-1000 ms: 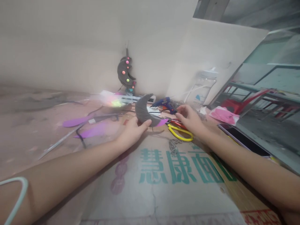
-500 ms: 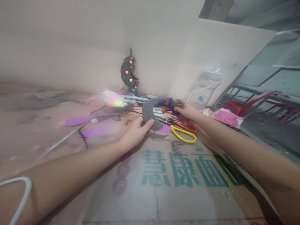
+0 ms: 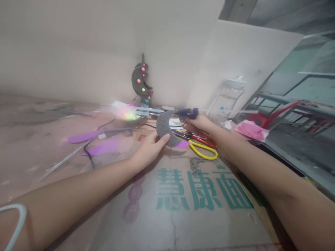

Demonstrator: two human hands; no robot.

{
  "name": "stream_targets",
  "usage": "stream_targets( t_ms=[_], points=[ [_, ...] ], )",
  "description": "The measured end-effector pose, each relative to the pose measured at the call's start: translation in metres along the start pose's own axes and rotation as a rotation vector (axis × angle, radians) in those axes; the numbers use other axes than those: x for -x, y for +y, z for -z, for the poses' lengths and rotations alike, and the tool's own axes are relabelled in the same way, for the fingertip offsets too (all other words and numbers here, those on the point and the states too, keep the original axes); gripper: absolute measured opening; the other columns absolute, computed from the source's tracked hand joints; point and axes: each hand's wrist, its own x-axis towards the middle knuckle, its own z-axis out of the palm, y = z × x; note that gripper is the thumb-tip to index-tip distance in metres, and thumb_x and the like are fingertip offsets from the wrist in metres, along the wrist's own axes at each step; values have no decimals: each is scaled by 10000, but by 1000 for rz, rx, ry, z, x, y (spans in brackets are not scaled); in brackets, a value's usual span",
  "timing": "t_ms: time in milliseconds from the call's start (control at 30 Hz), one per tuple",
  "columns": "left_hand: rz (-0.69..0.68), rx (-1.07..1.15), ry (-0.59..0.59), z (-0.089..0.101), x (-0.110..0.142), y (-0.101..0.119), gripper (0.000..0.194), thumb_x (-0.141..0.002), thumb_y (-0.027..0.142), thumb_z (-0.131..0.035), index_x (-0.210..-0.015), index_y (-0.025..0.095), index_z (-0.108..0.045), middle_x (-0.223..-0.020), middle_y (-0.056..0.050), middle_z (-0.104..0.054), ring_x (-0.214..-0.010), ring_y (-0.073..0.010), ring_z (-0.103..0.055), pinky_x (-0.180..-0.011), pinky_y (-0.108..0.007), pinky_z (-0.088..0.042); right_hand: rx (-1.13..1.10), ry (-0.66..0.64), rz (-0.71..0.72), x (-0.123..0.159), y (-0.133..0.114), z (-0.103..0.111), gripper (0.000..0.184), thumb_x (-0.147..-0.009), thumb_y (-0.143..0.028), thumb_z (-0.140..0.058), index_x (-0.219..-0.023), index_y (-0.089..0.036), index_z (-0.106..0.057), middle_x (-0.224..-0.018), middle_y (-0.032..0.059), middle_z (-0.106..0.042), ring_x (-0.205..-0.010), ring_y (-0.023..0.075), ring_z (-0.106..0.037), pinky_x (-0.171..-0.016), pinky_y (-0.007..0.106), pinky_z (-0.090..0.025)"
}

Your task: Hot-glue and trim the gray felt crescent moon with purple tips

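Observation:
My left hand (image 3: 150, 148) pinches the lower left side of a crescent (image 3: 165, 129) wrapped in grey yarn, thumb on its face. In my right hand (image 3: 200, 122) is a blue hot glue gun (image 3: 190, 113), my fingers round its handle. Its nozzle points left at the crescent's upper tip; whether they touch I cannot tell. A long clear glue stick (image 3: 232, 111) juts out of the gun's back. Below the crescent's lower tip lies a purple piece (image 3: 182, 144), beside yellow-handled scissors (image 3: 203, 150) and red-handled pliers (image 3: 205, 139). Loose grey yarn (image 3: 195, 164) trails from the crescent.
A printed cardboard sheet (image 3: 146, 223) covers the table in front of me. Purple cut-outs (image 3: 86, 136) and a blurred rod (image 3: 61, 162) lie left. A crescent with coloured pompoms (image 3: 140, 82) leans on the wall. A clear bottle (image 3: 229, 97) and pink packet (image 3: 251, 130) stand right.
My right hand has turned the glue gun from handle-down to lying level, with its glue stick now pointing right. The left hand keeps its hold on the crescent. The view has shifted slightly.

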Motion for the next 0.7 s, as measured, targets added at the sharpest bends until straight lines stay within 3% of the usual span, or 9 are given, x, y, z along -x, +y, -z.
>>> stream_targets(
  t_ms=[133, 267, 333, 433, 500, 567, 700],
  points=[
    [-1, 21, -11, -1, -1, -3, 230, -864, 401, -560, -752, 203, -594, -545, 19, -529, -723, -196, -592, -685, -284, -468, -137, -33, -12, 11, -8, 10, 105, -788, -235, -669, -739, -149, -705, -653, 74, -712, -628, 216, -665, -628, 315, -535],
    [8, 51, -9, -1, -3, -10, 254, -869, 429, -550, -788, 192, -593, -581, 20, -551, -691, -176, -578, -650, -268, -454, -295, -9, 43, 33, -15, 25, 184, -835, -250, -605, -972, -173, -700, -941, 84, -754, -718, 183, -685, -676, 299, -554],
    [17, 78, -5, -2, -4, -14, 274, -879, 437, -531, -783, 186, -584, -607, 22, -556, -658, -157, -557, -636, -261, -440, -389, 23, 82, 51, -16, 33, 226, -832, -298, -615, -1007, -177, -690, -989, 89, -747, -678, 171, -663, -659, 302, -543],
    [24, 143, 13, -2, -6, -19, 283, -892, 435, -507, -787, 180, -564, -634, 29, -552, -609, -130, -518, -609, -253, -415, -447, 50, 111, 85, -15, 41, 315, -812, -423, -647, -1024, -190, -674, -876, 69, -742, -544, 154, -582, -546, 302, -484],
    [22, 168, 34, -2, -7, -21, 293, -895, 450, -509, -795, 178, -553, -650, 31, -546, -607, -122, -509, -605, -250, -405, -394, 41, 100, 108, -15, 42, 320, -817, -472, -634, -976, -199, -682, -692, 37, -689, -523, 165, -557, -510, 300, -449],
    [21, 168, 53, -1, -7, -22, 305, -900, 462, -508, -799, 177, -544, -673, 27, -546, -634, -121, -515, -615, -250, -403, -373, 44, 84, 127, -16, 40, 286, -812, -488, -629, -866, -213, -685, -561, 14, -606, -498, 172, -533, -494, 305, -437],
    [22, 163, 51, 0, -6, -17, 288, -918, 440, -493, -821, 173, -538, -739, 12, -560, -680, -118, -522, -638, -246, -412, -372, 102, 57, 148, -18, 30, 214, -734, -436, -682, -669, -236, -639, -494, 11, -551, -484, 178, -522, -490, 316, -445]
  ],
)
